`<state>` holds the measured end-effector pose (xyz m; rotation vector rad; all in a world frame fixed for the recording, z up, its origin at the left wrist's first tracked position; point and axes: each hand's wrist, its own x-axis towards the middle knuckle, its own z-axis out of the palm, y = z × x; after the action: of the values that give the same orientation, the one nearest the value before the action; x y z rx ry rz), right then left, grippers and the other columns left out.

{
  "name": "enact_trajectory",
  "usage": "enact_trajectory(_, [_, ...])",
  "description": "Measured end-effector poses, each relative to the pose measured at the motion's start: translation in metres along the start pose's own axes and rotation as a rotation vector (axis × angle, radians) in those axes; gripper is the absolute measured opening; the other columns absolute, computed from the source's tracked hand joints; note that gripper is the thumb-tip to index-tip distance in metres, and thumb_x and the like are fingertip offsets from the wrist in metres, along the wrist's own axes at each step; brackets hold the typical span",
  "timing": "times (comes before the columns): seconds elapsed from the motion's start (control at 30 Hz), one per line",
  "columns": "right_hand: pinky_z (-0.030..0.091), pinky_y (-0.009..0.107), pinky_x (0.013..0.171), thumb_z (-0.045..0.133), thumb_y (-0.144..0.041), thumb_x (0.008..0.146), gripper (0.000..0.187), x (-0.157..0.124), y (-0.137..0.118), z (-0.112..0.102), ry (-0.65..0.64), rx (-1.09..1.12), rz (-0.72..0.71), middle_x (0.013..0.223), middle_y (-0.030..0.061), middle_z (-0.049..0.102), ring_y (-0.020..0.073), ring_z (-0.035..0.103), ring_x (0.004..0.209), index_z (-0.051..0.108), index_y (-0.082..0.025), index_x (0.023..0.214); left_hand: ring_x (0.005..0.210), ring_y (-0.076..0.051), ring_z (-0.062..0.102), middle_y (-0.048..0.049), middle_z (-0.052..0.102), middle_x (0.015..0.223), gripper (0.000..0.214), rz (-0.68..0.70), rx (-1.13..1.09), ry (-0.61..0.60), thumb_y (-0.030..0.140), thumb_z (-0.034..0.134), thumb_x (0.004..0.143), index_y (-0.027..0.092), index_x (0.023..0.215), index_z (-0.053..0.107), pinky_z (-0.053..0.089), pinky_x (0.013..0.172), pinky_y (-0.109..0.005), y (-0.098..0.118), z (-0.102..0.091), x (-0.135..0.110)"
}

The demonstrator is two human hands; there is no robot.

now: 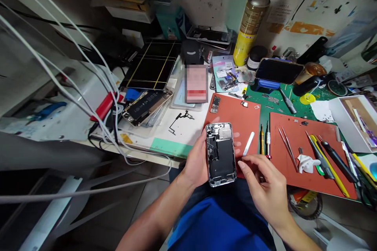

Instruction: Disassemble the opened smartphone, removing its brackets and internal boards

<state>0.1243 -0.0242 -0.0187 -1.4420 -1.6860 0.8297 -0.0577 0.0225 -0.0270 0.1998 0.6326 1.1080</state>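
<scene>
My left hand [196,160] grips an opened phone [220,153] from below and behind, its screen removed and the boards and shields inside showing. My right hand [265,186] hovers just right of the phone's lower edge, with fingers curled and thumb and forefinger close together; I cannot make out anything between them. A thin white pry tool [249,144] lies on the red mat [235,113] just above that hand. Two small screwdrivers [264,141] lie beside it.
A second red mat [306,168] on the right carries tweezers [287,147], screwdrivers and a white wad. A spray can [251,23], a phone on a blue stand [278,71], an opened phone [145,106] and white cables [88,70] crowd the bench. A white box [343,119] sits far right.
</scene>
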Motion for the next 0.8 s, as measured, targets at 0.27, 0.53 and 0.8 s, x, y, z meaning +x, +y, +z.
enact_trajectory(0.27, [0.059,0.042,0.085,0.059,-0.004,0.100,0.040,0.040,0.005,0.001,-0.094,-0.098,-0.426,0.117,0.0120,0.066,0.0247,0.065,0.104,0.066,-0.025,0.133,0.136,-0.031,0.065,-0.0107,0.074,0.137,0.057,0.023,0.044,-0.046,0.053,0.048,0.109,0.030,0.161,0.046,0.042,0.122,-0.053,-0.004,-0.002,0.000])
enact_trajectory(0.53, [0.055,0.043,0.079,0.052,-0.003,0.098,0.042,0.055,0.001,-0.001,-0.147,-0.193,-0.498,0.114,0.0120,0.063,0.0252,0.060,0.097,0.064,-0.024,0.133,0.147,-0.029,0.055,-0.0062,0.065,0.152,0.062,0.019,0.050,-0.075,0.052,0.056,0.106,0.036,0.165,0.041,0.035,0.128,-0.050,-0.009,0.017,0.002])
enact_trajectory(0.8, [0.052,0.045,0.083,0.044,0.000,0.095,0.036,0.065,-0.006,-0.005,-0.210,-0.166,-0.408,0.109,0.0107,0.061,0.0257,0.057,0.096,0.062,-0.021,0.117,0.159,-0.026,0.037,-0.0014,0.055,0.162,0.056,0.164,0.357,-0.054,0.057,0.046,0.109,0.034,0.159,0.051,0.022,0.134,-0.041,-0.017,0.017,0.005])
